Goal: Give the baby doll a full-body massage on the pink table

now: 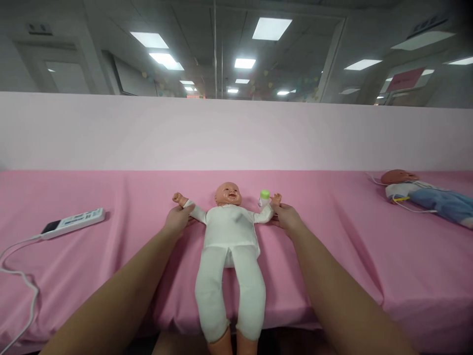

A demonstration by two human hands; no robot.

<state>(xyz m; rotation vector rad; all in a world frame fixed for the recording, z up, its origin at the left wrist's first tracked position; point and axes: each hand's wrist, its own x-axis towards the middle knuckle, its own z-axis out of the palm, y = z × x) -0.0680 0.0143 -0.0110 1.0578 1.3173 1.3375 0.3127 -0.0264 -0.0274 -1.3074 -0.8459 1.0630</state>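
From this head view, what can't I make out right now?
All in the head view:
Near doll: feet, cut off by the bottom edge.
Left hand and right hand: some fingertips, hidden by the sleeves.
Green-capped bottle: markings, too small and blurred.
White handheld device: button markings, too small.
Its cable: far end, cut off at lower left.
Other doll: feet, cut off by the right edge.

Plain white doll suit (231, 228), lime-green bottle cap (265, 194), pink sheet (321, 207), blue doll trousers (443, 201)
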